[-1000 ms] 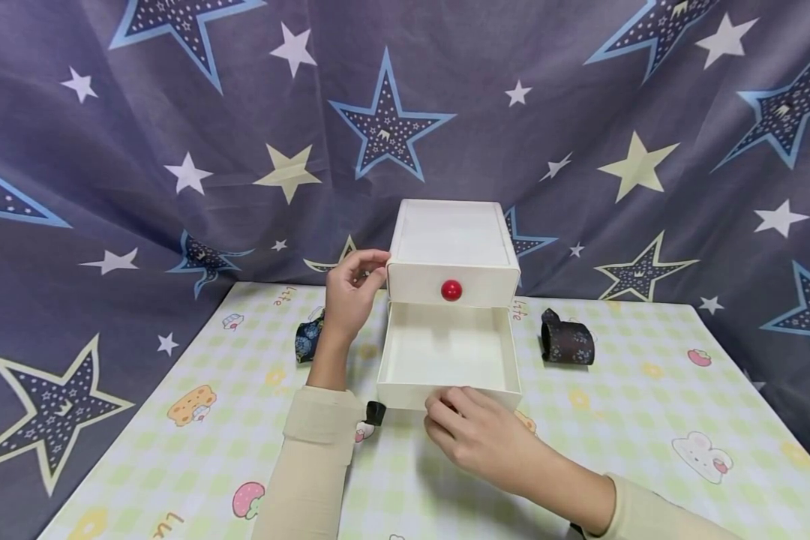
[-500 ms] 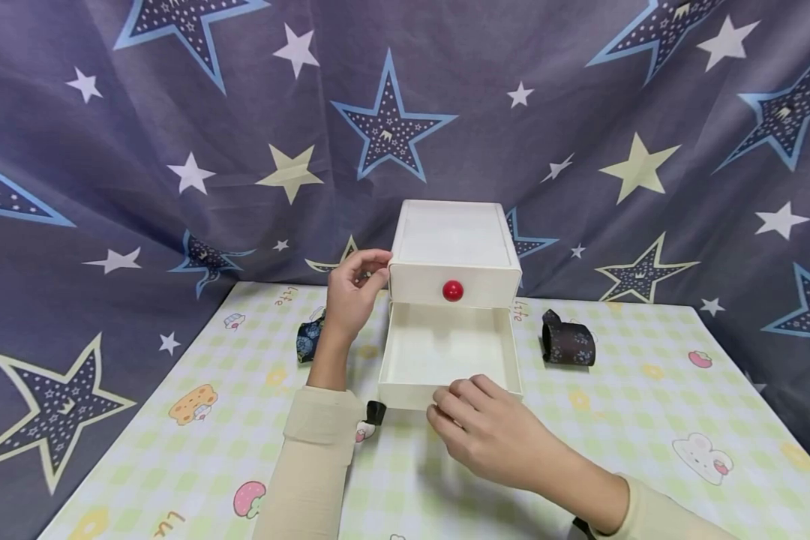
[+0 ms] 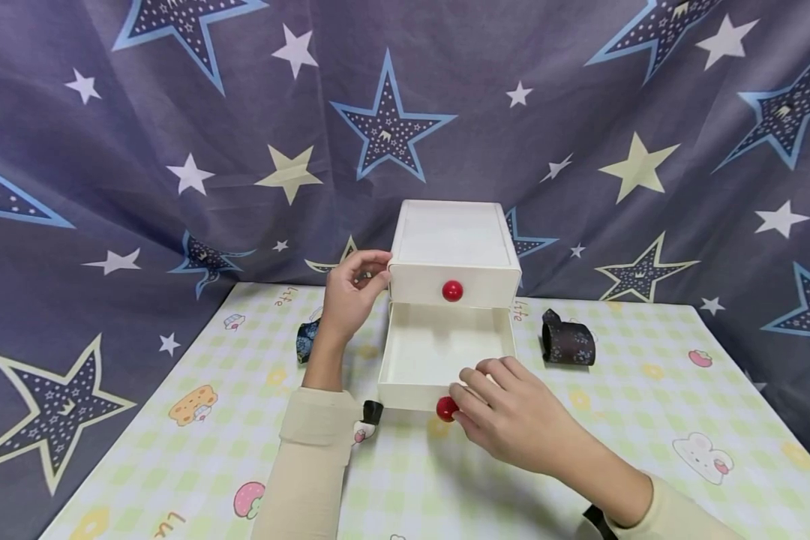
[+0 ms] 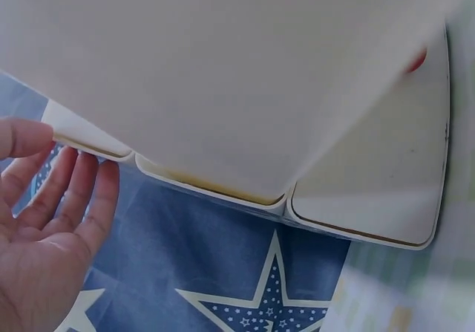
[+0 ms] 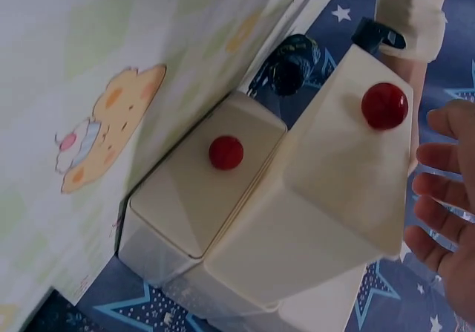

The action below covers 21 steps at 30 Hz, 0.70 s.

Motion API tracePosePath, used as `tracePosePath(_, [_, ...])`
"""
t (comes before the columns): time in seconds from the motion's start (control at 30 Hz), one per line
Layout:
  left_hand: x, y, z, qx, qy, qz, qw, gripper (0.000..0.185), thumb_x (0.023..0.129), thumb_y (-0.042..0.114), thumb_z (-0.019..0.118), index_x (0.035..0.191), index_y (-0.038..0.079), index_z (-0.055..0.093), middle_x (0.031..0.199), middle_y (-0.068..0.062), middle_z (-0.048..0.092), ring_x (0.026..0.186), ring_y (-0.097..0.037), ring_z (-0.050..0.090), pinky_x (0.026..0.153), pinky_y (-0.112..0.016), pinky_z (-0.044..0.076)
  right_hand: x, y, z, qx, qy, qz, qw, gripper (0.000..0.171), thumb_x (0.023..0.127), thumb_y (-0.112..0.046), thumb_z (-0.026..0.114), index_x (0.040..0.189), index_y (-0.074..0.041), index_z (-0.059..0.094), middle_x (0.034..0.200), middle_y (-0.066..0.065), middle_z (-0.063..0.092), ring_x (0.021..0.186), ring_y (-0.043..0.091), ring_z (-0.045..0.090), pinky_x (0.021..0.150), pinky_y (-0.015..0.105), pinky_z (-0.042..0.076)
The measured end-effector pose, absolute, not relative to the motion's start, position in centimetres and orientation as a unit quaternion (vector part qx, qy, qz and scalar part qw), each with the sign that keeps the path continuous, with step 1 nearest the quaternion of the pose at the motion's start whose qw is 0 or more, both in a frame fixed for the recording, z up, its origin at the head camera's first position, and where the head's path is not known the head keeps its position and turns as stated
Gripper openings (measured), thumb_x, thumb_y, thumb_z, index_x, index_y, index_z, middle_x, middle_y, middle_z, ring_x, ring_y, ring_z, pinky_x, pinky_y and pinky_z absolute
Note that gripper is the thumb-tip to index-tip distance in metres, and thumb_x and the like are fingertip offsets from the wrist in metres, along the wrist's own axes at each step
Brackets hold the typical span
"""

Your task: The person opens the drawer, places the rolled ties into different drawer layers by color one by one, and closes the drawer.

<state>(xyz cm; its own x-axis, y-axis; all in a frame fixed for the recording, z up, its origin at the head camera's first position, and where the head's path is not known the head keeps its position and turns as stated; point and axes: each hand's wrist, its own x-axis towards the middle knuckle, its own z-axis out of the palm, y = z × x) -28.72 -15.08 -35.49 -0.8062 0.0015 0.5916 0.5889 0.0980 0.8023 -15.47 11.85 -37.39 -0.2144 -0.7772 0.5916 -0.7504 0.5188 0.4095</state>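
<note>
White plastic: a small drawer cabinet (image 3: pixel 454 247) stands at the far middle of the counter (image 3: pixel 648 420), against the starred backdrop.
Lower drawer: the lower drawer (image 3: pixel 439 352) is pulled out toward the near side and shows a bare white floor; its red knob (image 3: pixel 447 409) sits on the near front panel.
Upper drawer: the upper drawer (image 3: pixel 454 287) is pushed in, with its own red knob at the middle of its front.
Right hand: the right hand (image 3: pixel 513 416) lies at the near right corner of the lower drawer, fingers (image 3: pixel 489 371) loosely bent, relaxed and apart; the fingertips rest over the front rim, just right of the knob. The right wrist view shows the fingers spread beside the panel, closed on nothing.
Left hand: the left hand (image 3: pixel 349 296) is at the cabinet's left wall near the top; thumb and fingertips touch the near left edge. In the left wrist view the fingers (image 4: pixel 74 191) lie straight and together, tips against the white wall, gripping nothing.
Left of the cabinet: a dark blue patterned roll (image 3: pixel 307 339) lies on the counter, partly hidden behind the left forearm.
Right of the cabinet: a dark patterned roll (image 3: pixel 567 341) lies well apart from the drawer.
Counter cover: pale green checks with small cartoon prints.
Backdrop: grey-blue cloth (image 3: pixel 175 112) with stars.
</note>
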Motion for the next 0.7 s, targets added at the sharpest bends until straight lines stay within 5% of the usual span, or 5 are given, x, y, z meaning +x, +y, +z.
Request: tracePosePath(0.7, [-28.8, -16.2, -36.0, -0.268, -0.701, -0.626, 0.214, 0.028, 0.094, -0.002, 0.071, 0.121, -0.001, 0.071, 0.124, -0.012, 0.067, 0.105, -0.022, 0.066, 0.081, -0.027, 0.058, -17.9, 17.1, -36.0, 0.430, -0.818, 0.044, 0.380, 0.042, 0.106, -0.032, 0.040, 0.115, -0.003, 0.070, 0.103, 0.009, 0.069, 0.090, 0.031, 0.060, 0.072, 0.046, 0.047])
